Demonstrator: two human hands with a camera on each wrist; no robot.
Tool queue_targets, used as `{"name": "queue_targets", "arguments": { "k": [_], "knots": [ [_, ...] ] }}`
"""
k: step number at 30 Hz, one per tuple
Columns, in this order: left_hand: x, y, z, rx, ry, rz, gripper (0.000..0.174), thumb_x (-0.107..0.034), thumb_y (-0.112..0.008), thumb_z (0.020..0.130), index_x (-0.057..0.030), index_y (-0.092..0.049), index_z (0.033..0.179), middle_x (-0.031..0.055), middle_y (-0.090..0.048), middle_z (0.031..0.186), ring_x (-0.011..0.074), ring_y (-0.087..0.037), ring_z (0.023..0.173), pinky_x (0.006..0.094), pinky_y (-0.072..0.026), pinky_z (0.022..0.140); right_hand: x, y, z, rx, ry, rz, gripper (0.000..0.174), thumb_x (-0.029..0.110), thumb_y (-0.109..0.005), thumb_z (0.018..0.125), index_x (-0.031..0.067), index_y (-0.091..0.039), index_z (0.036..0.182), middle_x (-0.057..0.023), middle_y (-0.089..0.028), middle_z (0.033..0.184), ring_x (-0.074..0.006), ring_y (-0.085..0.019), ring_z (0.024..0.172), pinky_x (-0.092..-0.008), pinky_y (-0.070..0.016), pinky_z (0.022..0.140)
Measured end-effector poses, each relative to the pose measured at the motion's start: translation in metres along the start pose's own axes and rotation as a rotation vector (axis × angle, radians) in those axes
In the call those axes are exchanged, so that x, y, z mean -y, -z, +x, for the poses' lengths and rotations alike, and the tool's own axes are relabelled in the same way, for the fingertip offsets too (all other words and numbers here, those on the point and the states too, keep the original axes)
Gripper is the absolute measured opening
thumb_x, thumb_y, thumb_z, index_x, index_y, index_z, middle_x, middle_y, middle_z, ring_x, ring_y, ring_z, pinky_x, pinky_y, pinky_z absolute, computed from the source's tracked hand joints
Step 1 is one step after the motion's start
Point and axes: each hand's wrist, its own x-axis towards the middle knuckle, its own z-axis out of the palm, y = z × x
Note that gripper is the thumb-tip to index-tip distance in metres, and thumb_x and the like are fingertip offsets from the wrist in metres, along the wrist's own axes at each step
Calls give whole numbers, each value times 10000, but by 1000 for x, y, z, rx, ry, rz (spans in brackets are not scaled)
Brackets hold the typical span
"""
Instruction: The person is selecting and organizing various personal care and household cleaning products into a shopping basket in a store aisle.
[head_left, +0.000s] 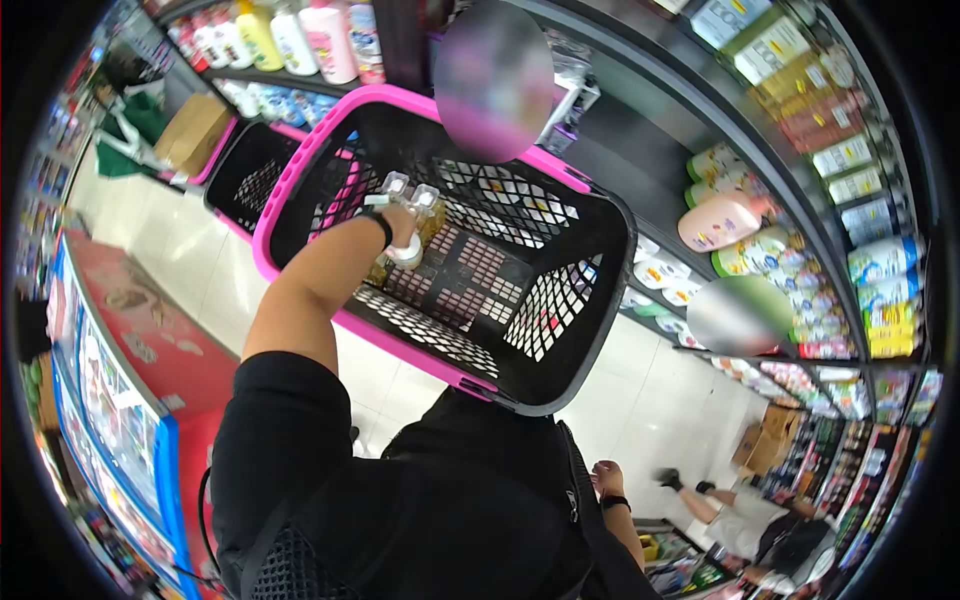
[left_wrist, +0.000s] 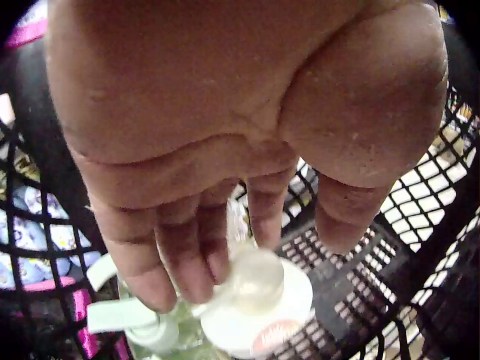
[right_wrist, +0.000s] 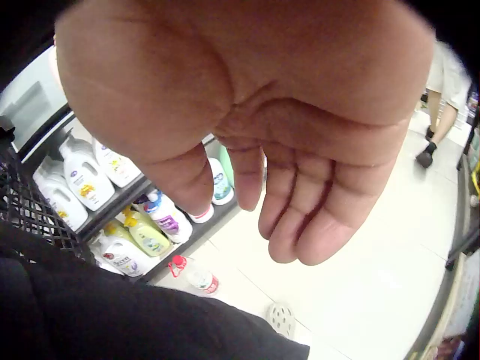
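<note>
My left hand (head_left: 400,225) reaches down into a black shopping basket (head_left: 585,345) with a pink rim. In the left wrist view its fingers hang loosely, the thumb standing apart from them. The fingertips overlap a white round lid (left_wrist: 292,307) with a pale knob on top. Beside the lid is a bottle with a pale green pump head (left_wrist: 120,315). Bottles with clear caps (head_left: 427,193) and amber contents stand close by the hand in the basket. My right hand (right_wrist: 300,165) hangs at my side with relaxed fingers and holds nothing.
Shelves of bottles (head_left: 720,220) run along the right, with white pump bottles (right_wrist: 86,176) low down. Another black and pink basket (head_left: 240,175) and a cardboard box (head_left: 195,135) are at the left. A glass-fronted cooler (head_left: 110,410) stands nearer. One person (head_left: 765,530) is in the aisle.
</note>
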Motion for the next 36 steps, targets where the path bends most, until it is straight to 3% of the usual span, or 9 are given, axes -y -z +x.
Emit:
{"name": "queue_targets", "arguments": {
  "k": [3, 10, 13, 18, 23, 25, 27, 31, 36],
  "knots": [
    [-2, -22, -5, 91, 2, 136, 430, -236, -724, 757, -84, -684, 1157, 204, -734, 1054, 381, -714, 986, 494, -558, 866, -38, -15, -26, -14, -80, 6, 349, 141, -649, 927, -23, -552, 1219, -153, -665, 937, -242, -689, 715, -366, -571, 586],
    [12, -76, 10, -64, 75, 187, 314, -163, -621, 867, -80, -643, 1169, 177, -744, 1013, 362, -729, 955, 489, -564, 829, -90, -16, -38, 181, -195, 107, 262, 166, -655, 918, -1, -607, 1115, -116, -652, 783, -243, -684, 662, -365, -552, 539],
    [-3, -44, -4, -48, 63, 82, 335, -168, -580, 905, -80, -626, 1225, 199, -726, 1067, 374, -706, 1009, 501, -555, 849, -86, -12, -14, 168, -134, 124, 231, 176, -657, 914, 8, -631, 1070, -101, -647, 716, -244, -682, 639, -365, -544, 519],
    [-9, -8, -2, -2, -41, 77, 354, -176, -631, 804, -76, -655, 1143, 213, -729, 1022, 394, -703, 981, 516, -548, 833, -2, -12, 26, -121, 272, -258, 343, 282, -688, 899, 3, -665, 1097, -184, -718, 892, -268, -715, 791, -379, -560, 709],
    [-70, 127, -76, -89, -268, 48, 373, -313, -668, 810, -96, -683, 1113, 205, -726, 987, 407, -693, 954, 519, -544, 832, 198, -21, -53, -267, 869, -109, 332, 231, -673, 919, 2, -644, 1159, -179, -712, 997, -288, -696, 931, -376, -553, 827],
    [-105, 180, -119, -202, -305, 48, 332, -313, -671, 832, -110, -664, 1094, 201, -718, 909, 404, -697, 895, 519, -547, 783, 267, -35, -99, -145, 1017, -14, 360, 194, -680, 921, 5, -607, 1218, -165, -690, 1046, -295, -688, 906, -383, -558, 831],
    [-137, 224, -157, -400, -471, 24, 283, -249, -704, 806, -75, -646, 1022, 179, -689, 804, 415, -678, 772, 537, -529, 719, 313, -57, -131, 44, 1131, 52, 482, 162, -744, 897, 36, -543, 1317, -131, -624, 1193, -207, -647, 993, -339, -542, 864],
    [-214, 302, -236, -656, -564, 25, 252, -177, -729, 784, -59, -646, 991, 138, -632, 767, 378, -624, 720, 487, -479, 690, 382, -87, -219, 32, 1705, -208, 807, 255, -851, 765, 38, -452, 1433, -203, -491, 1388, -373, -491, 1290, -457, -408, 1092],
    [-271, 356, -273, -752, -706, -63, 287, -180, -745, 756, -62, -650, 1000, 120, -600, 759, 358, -589, 699, 457, -449, 683, 408, -99, -246, -7, 1863, -166, 1038, 360, -906, 673, 30, -370, 1499, -239, -413, 1494, -421, -415, 1386, -466, -357, 1148]
  ]
}}
